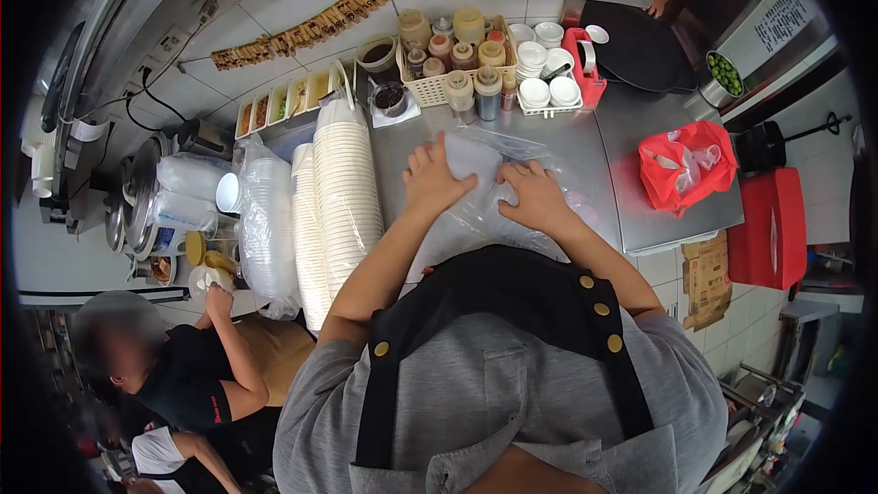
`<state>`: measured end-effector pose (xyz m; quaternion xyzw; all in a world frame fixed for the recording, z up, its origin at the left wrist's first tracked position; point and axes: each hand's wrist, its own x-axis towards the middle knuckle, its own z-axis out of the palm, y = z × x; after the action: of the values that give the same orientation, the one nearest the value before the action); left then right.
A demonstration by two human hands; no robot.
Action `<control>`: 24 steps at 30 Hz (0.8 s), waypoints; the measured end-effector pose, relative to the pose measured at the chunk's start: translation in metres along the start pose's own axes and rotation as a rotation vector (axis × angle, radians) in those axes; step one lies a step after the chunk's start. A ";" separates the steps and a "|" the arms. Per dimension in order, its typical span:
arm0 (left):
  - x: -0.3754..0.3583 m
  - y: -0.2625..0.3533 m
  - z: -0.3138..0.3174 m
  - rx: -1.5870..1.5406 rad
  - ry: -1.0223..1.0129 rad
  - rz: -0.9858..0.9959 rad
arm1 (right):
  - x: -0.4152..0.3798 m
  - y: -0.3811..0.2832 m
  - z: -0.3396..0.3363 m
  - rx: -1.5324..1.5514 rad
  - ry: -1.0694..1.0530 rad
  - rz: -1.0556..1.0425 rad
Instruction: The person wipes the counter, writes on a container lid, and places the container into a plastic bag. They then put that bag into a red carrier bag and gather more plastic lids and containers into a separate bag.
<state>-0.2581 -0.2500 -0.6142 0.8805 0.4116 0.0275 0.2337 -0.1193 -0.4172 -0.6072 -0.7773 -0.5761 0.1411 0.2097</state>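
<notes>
A white, flat sheet-like item [472, 161] lies at the middle of the steel counter, partly under clear film; its kind is hard to make out. My left hand [433, 179] is at its left edge, fingers spread and the thumb reaching toward its near side. To the right, my right hand [532, 196] has bent fingers, with thumb and forefinger closing on a clear plastic bag [480, 212]. The bag spreads loosely beneath both hands and toward my apron. What lies under my right palm is hidden.
Tall stacks of paper bowls [345, 192] stand left, beside bagged plastic containers [265, 220]. Behind are a basket of sauce bottles [428, 90] and small white dishes [534, 91]. A red bag [688, 165] sits right. A co-worker [183, 357] stands at lower left.
</notes>
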 end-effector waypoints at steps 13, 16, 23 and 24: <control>-0.005 0.016 0.004 0.172 -0.043 -0.083 | 0.008 0.005 -0.003 0.077 -0.123 0.095; 0.003 0.008 0.003 0.110 -0.011 -0.084 | 0.007 0.005 -0.002 0.042 -0.140 0.112; 0.018 -0.054 -0.044 -1.254 -0.238 -0.008 | 0.006 0.014 -0.002 0.091 -0.068 0.079; 0.010 -0.051 -0.058 -1.477 -0.317 -0.006 | 0.008 0.014 -0.002 0.127 -0.075 0.075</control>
<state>-0.3019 -0.1921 -0.5859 0.4870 0.2501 0.1687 0.8196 -0.1044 -0.4137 -0.6124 -0.7777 -0.5438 0.2139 0.2315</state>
